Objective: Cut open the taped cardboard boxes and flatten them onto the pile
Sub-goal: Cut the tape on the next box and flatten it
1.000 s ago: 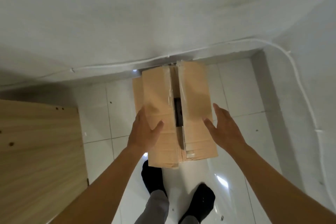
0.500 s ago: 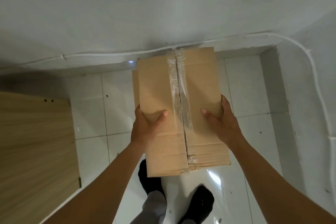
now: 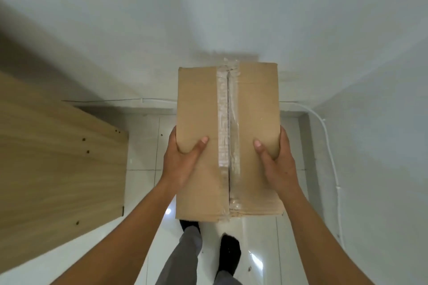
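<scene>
The cardboard box point(image 3: 199, 104) is held off the tiled floor point(image 3: 143, 146), roughly level, its far end close to the wall point(image 3: 208, 18) and its near end above the person's feet. The left hand point(image 3: 183, 162) grips its left edge and the right hand point(image 3: 276, 164) its right edge. Each thumb lies across the top face, and the fingers are hidden round the sides.

A strip of clear tape point(image 3: 234, 127) runs down the middle seam from the far edge to the near edge. A dark line shows along that seam, so it may already be slit, though the wrinkled film makes this hard to tell.

The step looks like carrying or turning the box before it is opened. The grip is even on both edges, which should keep the box from tipping. The thumbs are best kept clear of the seam so the flaps can part. The box should go down on bare floor, away from the wooden panel point(image 3: 58, 157) on the left, before any blade meets the tape
</scene>
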Motion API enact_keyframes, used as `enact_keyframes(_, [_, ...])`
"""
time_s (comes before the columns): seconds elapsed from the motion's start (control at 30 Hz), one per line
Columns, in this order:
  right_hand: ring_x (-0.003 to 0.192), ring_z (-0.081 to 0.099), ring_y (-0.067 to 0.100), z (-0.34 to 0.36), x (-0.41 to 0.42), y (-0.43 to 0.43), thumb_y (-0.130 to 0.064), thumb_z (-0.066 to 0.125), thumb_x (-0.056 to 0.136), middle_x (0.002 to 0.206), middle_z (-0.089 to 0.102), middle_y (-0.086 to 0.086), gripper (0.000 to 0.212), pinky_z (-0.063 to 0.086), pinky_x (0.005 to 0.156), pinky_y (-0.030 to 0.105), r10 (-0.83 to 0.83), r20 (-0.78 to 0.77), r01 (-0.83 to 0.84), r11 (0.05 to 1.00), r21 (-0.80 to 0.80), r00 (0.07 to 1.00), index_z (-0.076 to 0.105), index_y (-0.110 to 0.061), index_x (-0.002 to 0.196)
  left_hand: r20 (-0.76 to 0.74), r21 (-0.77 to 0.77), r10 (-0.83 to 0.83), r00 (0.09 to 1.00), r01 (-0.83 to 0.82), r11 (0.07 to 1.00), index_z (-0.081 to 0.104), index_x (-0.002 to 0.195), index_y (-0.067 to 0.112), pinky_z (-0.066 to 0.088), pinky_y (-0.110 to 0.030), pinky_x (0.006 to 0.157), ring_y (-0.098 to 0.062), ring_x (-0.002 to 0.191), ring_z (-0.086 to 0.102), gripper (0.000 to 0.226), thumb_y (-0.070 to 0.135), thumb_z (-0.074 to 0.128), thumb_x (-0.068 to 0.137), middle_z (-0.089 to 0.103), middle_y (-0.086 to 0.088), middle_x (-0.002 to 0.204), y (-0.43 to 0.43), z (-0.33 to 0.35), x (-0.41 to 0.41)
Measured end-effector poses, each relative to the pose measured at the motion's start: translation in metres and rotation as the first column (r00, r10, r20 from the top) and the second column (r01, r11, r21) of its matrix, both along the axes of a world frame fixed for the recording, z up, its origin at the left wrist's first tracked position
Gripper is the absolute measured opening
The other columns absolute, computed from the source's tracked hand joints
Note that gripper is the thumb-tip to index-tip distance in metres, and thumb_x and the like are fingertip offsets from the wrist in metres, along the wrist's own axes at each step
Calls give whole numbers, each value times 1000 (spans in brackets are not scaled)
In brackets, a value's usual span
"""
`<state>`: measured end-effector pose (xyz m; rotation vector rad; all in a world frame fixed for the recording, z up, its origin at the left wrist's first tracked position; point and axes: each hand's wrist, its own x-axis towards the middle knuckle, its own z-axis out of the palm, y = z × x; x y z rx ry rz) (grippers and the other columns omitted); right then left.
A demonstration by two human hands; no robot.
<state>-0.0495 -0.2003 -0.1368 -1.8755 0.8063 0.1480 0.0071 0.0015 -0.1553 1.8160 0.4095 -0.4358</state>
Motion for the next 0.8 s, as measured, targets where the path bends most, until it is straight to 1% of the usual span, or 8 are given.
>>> enact_keyframes(0.13, [129, 41, 13, 70, -21, 9, -49, 58, 87, 147, 37, -7, 79, 34, 102, 29, 34, 63, -35, 999, 6, 997, 16, -29, 150, 71, 21, 33, 997, -35, 999, 41, 128, 38, 51, -37, 94, -6, 105, 59, 62, 49, 74, 76, 58, 20, 114, 11, 71, -30])
enact_keyframes(0.23, [128, 39, 10, 121, -40, 19, -48, 58, 88, 147, 36, -9, 77, 32, 99, 27, 85, 104, -85, 996, -3, 991, 14, -33, 150, 116, 29, 88, 989, -92, 995, 42, 132, 31, 51, -36, 94, -4, 104, 59, 68, 51, 74, 76, 58, 17, 115, 23, 123, -57])
enact_keyframes(0.33, [131, 39, 14, 167, -56, 35, -50, 58, 87, 147, 36, -10, 78, 34, 104, 33, 133, 143, -133, 991, -14, 981, 14, -35, 149, 170, 27, 136, 976, -143, 989, 41, 131, 34, 49, -29, 91, 1, 102, 57, 66, 48, 75, 76, 56, 23, 110, 41, 172, -82])
enact_keyframes(0.4, [131, 41, 14, 194, -65, 50, -51, 58, 87, 147, 37, -10, 77, 36, 106, 36, 168, 167, -168, 986, -15, 971, 15, -35, 149, 212, 26, 161, 964, -171, 985, 42, 133, 31, 47, -22, 87, 5, 101, 55, 66, 45, 75, 78, 56, 21, 110, 56, 201, -98])
enact_keyframes(0.5, [128, 43, 14, 229, -72, 79, -49, 58, 88, 144, 40, -11, 76, 36, 104, 33, 215, 217, -216, 976, -19, 952, 17, -33, 149, 257, 7, 219, 941, -228, 974, 44, 134, 26, 44, -9, 76, 6, 100, 56, 67, 44, 75, 78, 58, 16, 115, 85, 237, -115])
enact_keyframes(0.53, [128, 44, 14, 240, -73, 90, -48, 58, 88, 143, 41, -11, 75, 35, 102, 32, 231, 238, -232, 972, -27, 943, 17, -33, 149, 273, -3, 238, 932, -246, 969, 44, 134, 25, 45, -10, 78, 4, 102, 56, 68, 44, 75, 77, 59, 13, 118, 96, 247, -119])
enact_keyframes(0.67, [126, 45, 14, 278, -78, 145, -46, 59, 89, 142, 43, -10, 73, 34, 98, 26, 275, 310, -276, 960, -42, 910, 20, -32, 148, 319, -40, 296, 900, -299, 953, 43, 136, 22, 49, -31, 94, -10, 109, 59, 72, 46, 75, 76, 59, 6, 123, 150, 285, -138])
enact_keyframes(0.8, [130, 42, 17, 312, -91, 219, -48, 57, 89, 145, 40, -9, 74, 33, 104, 32, 330, 354, -335, 941, -48, 875, 18, -32, 149, 371, -13, 333, 867, -354, 935, 40, 138, 25, 48, -37, 97, -13, 110, 58, 76, 53, 72, 75, 58, 7, 125, 228, 319, -164])
